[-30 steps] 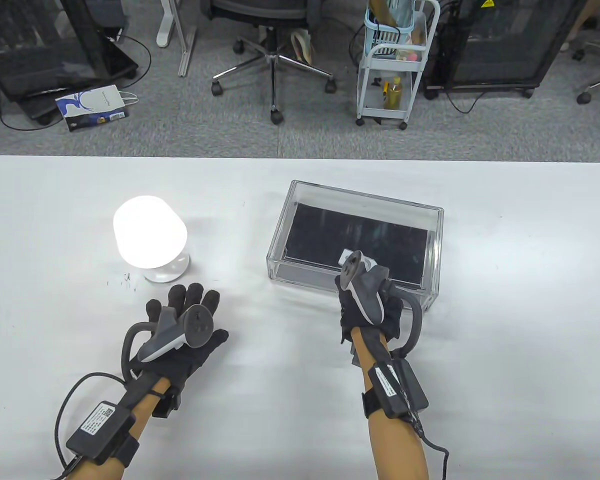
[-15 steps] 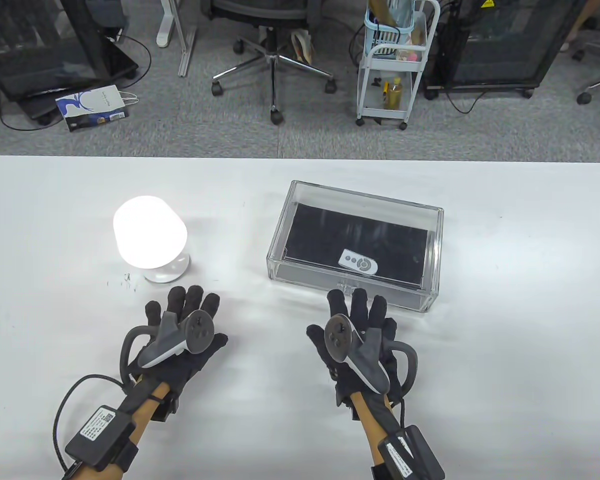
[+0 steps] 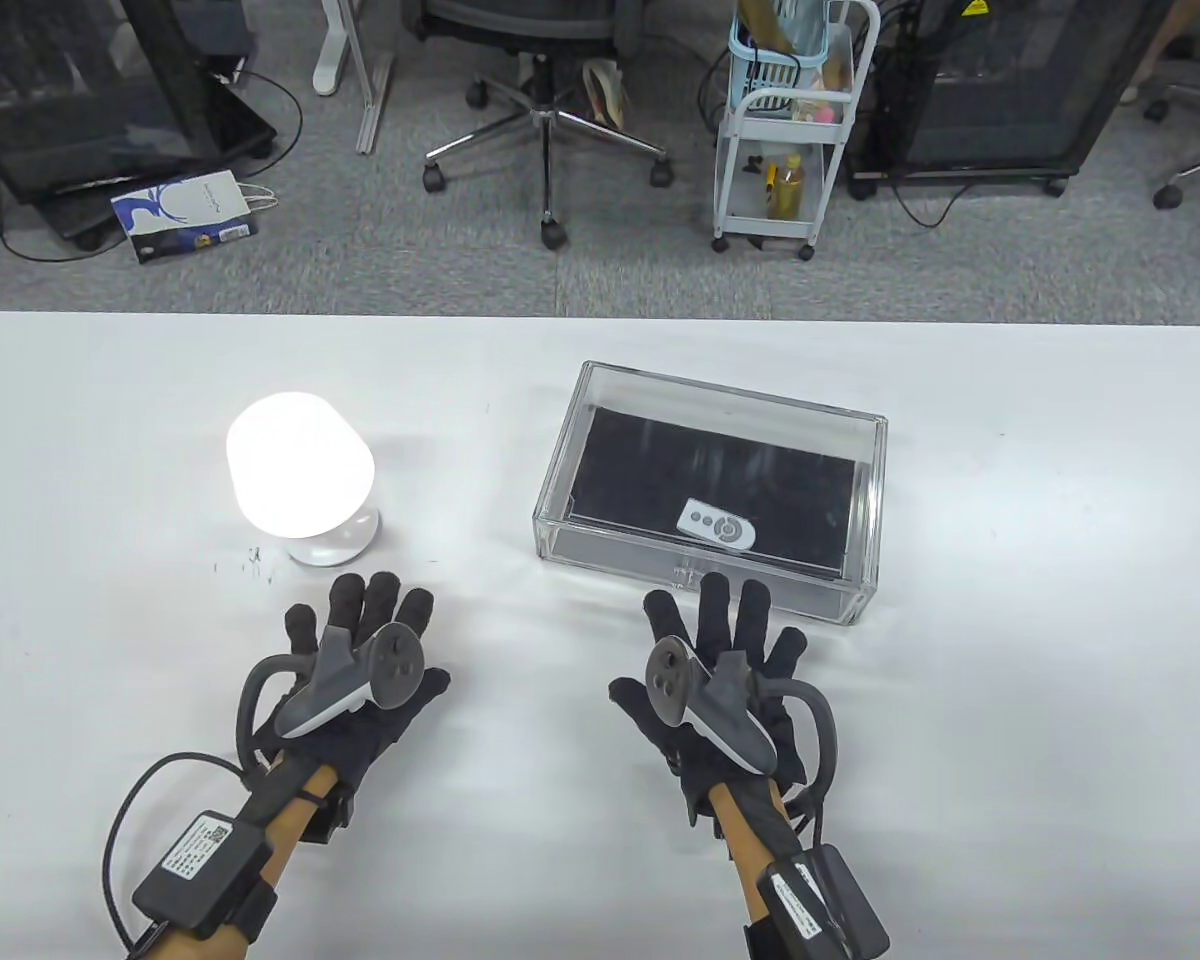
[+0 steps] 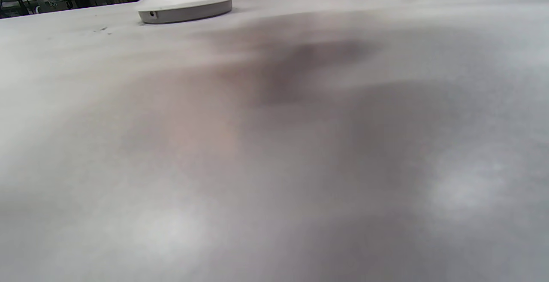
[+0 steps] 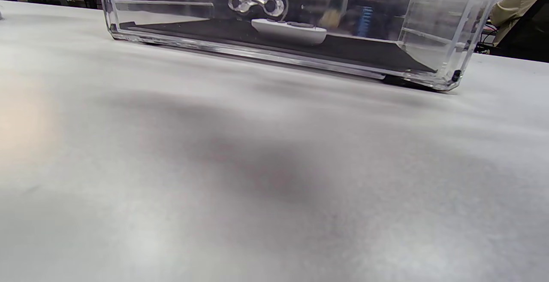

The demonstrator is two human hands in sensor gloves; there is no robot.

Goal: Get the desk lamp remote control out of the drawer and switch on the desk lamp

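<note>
Nearest me, my left hand (image 3: 360, 665) lies palm down on the white table (image 3: 1010, 700), fingers extended and slightly spread, gripping nothing. My right hand (image 3: 725, 680) lies the same way further right, fingers (image 3: 715, 600) splayed flat and holding nothing; its fingertips point at the front wall of the clear drawer box (image 3: 705, 575) and sit just short of it, though I cannot tell from above whether they touch it. Neither wrist view shows the gloved fingers.

Beyond the left hand stands the desk lamp (image 3: 300, 478), its shade glowing bright white, so it is on. Its round white base (image 4: 185, 5) rests on the table, visible in the left wrist view at the top left, with a corner of the clear box at the top right of that view.

Beyond the right hand sits the drawer box, a transparent case with a black liner (image 3: 710, 470) on its floor. The remote control (image 3: 717, 523), small, white and oval, lies flat on the liner inside the box, close to the front wall and roughly centred along it. The right wrist view confirms it (image 5: 288, 31) resting on the black liner behind the clear front wall, below a metal pull (image 5: 256, 3).

Past the table edge I note an office chair (image 3: 545, 90) and a white trolley (image 3: 790, 130) on the grey floor.
</note>
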